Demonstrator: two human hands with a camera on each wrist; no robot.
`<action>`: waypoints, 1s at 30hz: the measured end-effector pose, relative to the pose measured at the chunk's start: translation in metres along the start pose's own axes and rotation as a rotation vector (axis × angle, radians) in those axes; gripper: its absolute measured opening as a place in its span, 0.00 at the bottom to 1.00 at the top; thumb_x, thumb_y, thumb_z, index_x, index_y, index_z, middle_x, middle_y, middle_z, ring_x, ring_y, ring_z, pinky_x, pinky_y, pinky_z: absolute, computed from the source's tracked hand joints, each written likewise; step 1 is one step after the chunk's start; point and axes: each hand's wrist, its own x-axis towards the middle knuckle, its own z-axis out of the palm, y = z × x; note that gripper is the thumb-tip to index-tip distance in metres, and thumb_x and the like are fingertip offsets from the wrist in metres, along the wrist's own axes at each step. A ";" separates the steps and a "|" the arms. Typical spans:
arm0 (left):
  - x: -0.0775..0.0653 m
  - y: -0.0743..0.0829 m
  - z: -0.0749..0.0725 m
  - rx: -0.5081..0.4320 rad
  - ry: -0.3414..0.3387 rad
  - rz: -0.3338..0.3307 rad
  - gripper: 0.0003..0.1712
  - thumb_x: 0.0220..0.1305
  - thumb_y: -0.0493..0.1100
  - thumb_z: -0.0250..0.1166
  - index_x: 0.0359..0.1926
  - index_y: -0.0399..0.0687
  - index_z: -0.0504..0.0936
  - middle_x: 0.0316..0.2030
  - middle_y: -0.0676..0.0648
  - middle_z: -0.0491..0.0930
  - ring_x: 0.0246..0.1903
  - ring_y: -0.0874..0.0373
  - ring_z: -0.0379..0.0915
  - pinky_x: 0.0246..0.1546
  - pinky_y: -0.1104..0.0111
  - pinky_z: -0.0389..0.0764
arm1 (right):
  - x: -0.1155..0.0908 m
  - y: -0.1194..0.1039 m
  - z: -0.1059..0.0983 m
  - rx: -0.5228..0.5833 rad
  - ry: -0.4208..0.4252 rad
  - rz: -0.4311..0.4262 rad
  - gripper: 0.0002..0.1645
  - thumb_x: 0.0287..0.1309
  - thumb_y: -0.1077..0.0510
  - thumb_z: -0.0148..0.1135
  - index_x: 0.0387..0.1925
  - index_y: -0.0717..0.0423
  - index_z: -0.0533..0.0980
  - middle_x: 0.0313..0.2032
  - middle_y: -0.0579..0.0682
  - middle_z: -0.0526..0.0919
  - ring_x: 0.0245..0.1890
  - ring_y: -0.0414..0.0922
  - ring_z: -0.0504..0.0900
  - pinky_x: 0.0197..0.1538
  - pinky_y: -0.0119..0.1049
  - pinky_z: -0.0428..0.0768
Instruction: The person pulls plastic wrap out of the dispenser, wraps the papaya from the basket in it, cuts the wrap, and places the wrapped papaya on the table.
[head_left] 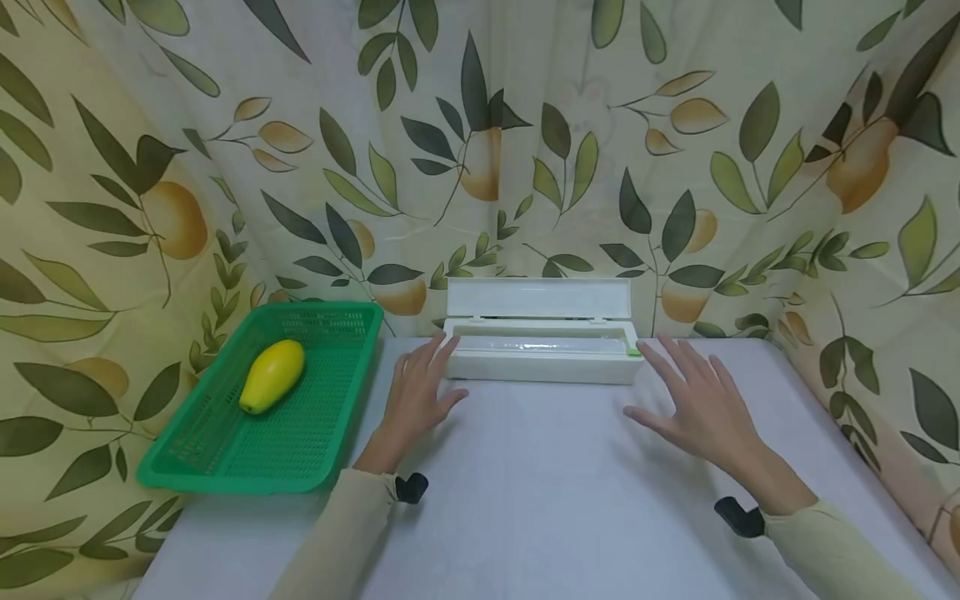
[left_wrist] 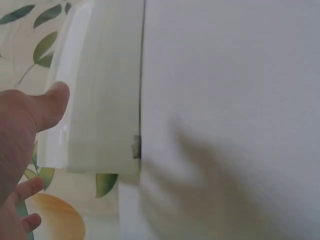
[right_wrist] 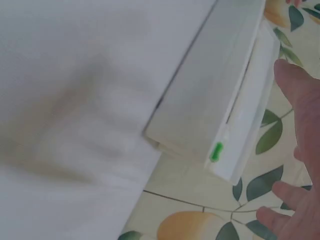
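A long white cling film dispenser [head_left: 540, 371] stands at the back of the table, its lid [head_left: 538, 300] raised. Inside lies a shiny clear roll [head_left: 540, 344], and a small green piece [head_left: 633, 351] shows at the right end. My left hand [head_left: 415, 392] hovers by the dispenser's left end with fingers spread, holding nothing. By the right end my right hand [head_left: 701, 408] is likewise spread and holds nothing. The left wrist view has the dispenser's pale side [left_wrist: 105, 90] beyond the thumb; whether the left fingertips touch it, I cannot tell.
On the left sits a green plastic basket [head_left: 360, 375] with a yellow, papaya-like fruit [head_left: 272, 377] in it. A white cloth covers the table [head_left: 540, 500]. A leaf-and-fruit patterned curtain [head_left: 555, 167] hangs behind the dispenser and along both sides.
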 end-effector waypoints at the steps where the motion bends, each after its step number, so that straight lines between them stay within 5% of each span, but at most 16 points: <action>1: 0.005 -0.002 0.001 -0.010 0.002 -0.005 0.49 0.61 0.53 0.76 0.78 0.52 0.62 0.74 0.42 0.65 0.69 0.43 0.64 0.66 0.42 0.64 | 0.006 0.001 0.000 0.004 0.001 -0.004 0.61 0.48 0.34 0.77 0.78 0.48 0.60 0.72 0.66 0.63 0.67 0.70 0.65 0.66 0.73 0.60; 13: 0.051 -0.017 0.003 0.009 -0.120 0.016 0.22 0.70 0.41 0.68 0.62 0.45 0.79 0.61 0.42 0.79 0.61 0.42 0.73 0.63 0.45 0.68 | 0.074 0.010 0.017 0.147 -0.082 0.057 0.37 0.62 0.46 0.71 0.68 0.56 0.73 0.59 0.69 0.75 0.59 0.69 0.71 0.56 0.70 0.69; 21: 0.067 -0.021 0.007 0.027 -0.140 0.073 0.13 0.66 0.38 0.71 0.51 0.46 0.88 0.49 0.46 0.83 0.55 0.45 0.77 0.55 0.48 0.72 | 0.097 0.021 0.030 0.180 -0.149 0.146 0.23 0.62 0.52 0.71 0.55 0.61 0.83 0.52 0.71 0.75 0.50 0.67 0.70 0.49 0.61 0.70; 30: 0.080 -0.021 0.001 0.063 -0.218 0.055 0.11 0.66 0.38 0.71 0.49 0.49 0.90 0.48 0.47 0.84 0.51 0.48 0.77 0.56 0.50 0.72 | 0.111 0.026 0.042 0.130 -0.211 0.179 0.16 0.63 0.54 0.70 0.46 0.61 0.87 0.43 0.68 0.78 0.43 0.63 0.71 0.41 0.52 0.68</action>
